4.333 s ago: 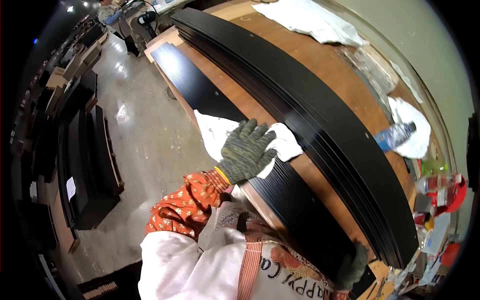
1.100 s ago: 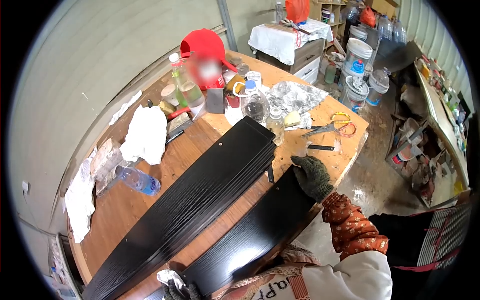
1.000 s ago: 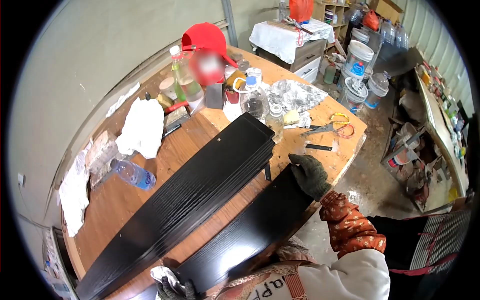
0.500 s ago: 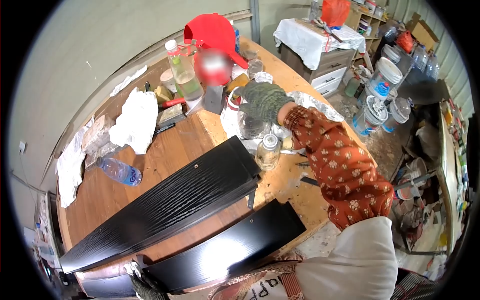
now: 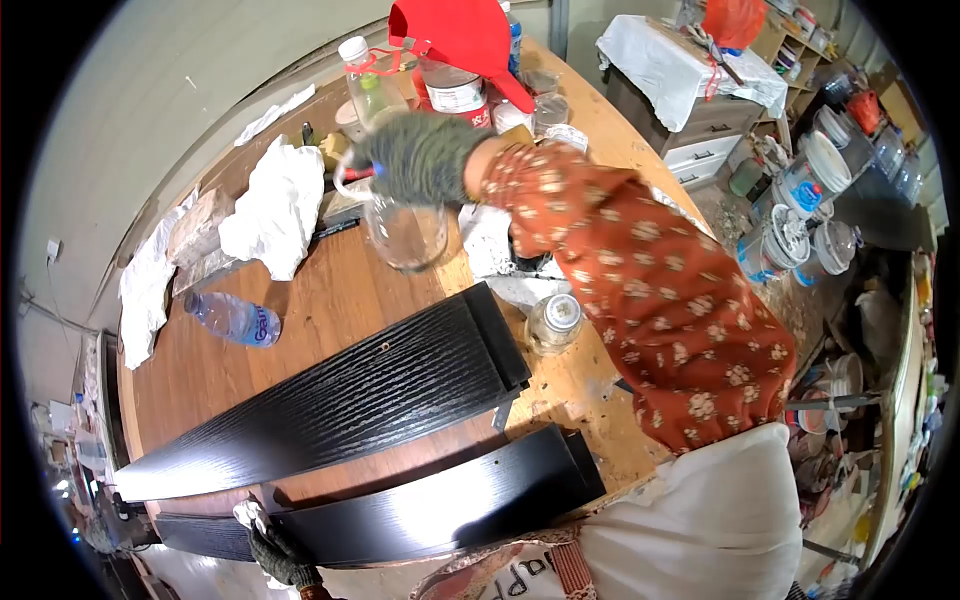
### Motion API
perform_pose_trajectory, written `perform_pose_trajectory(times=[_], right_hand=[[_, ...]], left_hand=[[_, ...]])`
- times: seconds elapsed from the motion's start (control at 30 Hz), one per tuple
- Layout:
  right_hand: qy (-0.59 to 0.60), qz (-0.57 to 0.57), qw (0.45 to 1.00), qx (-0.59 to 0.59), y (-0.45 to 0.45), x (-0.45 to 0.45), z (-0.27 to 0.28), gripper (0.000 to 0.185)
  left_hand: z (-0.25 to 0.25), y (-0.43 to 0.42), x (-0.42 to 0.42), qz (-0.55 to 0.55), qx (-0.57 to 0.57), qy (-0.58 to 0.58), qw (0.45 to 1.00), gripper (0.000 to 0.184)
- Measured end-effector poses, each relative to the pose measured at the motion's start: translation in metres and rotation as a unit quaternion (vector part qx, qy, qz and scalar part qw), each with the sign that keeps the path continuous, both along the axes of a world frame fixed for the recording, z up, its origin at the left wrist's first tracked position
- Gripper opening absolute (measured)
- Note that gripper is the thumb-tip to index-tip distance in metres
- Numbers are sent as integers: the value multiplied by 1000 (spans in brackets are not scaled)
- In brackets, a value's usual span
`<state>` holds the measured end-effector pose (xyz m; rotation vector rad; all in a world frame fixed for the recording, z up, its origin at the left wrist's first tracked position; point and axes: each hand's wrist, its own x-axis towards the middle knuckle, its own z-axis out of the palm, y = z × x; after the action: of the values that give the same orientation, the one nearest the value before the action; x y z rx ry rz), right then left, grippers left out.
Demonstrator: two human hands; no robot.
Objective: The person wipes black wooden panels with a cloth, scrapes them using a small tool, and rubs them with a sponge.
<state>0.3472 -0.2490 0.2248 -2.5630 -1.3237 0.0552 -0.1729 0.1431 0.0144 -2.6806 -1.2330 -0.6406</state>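
Observation:
My right hand [image 5: 425,160], in a dark green knit glove, is closed round the top of a clear plastic jug [image 5: 405,235] with a white handle, held over the table's middle. My left hand [image 5: 280,553], gloved too, holds a white cloth [image 5: 250,517] at the left part of the near black curved panel [image 5: 430,505]. Behind that panel lies a stack of black curved panels [image 5: 350,385] with wood-grain tops. A small glass jar [image 5: 554,323] with a pale lid stands by the stack's right end.
On the wooden table [image 5: 330,305] are a water bottle [image 5: 233,319] lying on its side, a white rag [image 5: 275,207] and a red cap [image 5: 455,40] over a labelled container. Buckets [image 5: 812,175] and a cloth-covered cabinet [image 5: 690,110] stand beyond on the right.
My right hand left the near panel's right end, reached the jug and carried it up and left. My left hand stays with the cloth at the panel. The view has turned.

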Motion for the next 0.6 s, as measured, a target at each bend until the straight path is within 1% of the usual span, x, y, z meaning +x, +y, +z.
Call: perform_pose_trajectory(times=[0.07,0.1,0.17,0.2,0.27,0.3,0.37,0.43,0.47,0.57,0.6], right_hand=[[-64,33,993,-92,3,11,-28,54],[-15,1,999,-44,-8,10,-18,59],[86,-54,994,42,-31,4,6,72],[9,-2,993,120,-53,23,4,71],[-91,-30,989,114,-85,59,-2,73],[-117,-108,987,29,-94,66,-4,74],[-93,-166,979,-75,-108,63,-31,78],[-84,-161,979,-96,-108,52,-51,71],[-16,-169,977,-129,-104,55,-55,69],[-76,-162,962,-206,-101,65,-68,82],[-111,-137,973,-151,-106,61,-66,75]], left_hand=[[8,-8,6,31,-26,17,999,54],[12,-10,11,46,-40,25,998,53],[11,-11,13,49,-20,6,999,51],[10,-13,12,52,-12,-1,999,49],[12,-17,13,65,-48,-9,997,50],[15,-18,17,70,-65,-16,995,50],[20,-24,22,63,-53,35,996,48],[20,-25,22,46,-18,80,996,48],[19,-23,19,29,-17,74,997,48],[22,-11,7,-26,-6,56,998,49],[34,-10,12,22,-3,143,989,50]])
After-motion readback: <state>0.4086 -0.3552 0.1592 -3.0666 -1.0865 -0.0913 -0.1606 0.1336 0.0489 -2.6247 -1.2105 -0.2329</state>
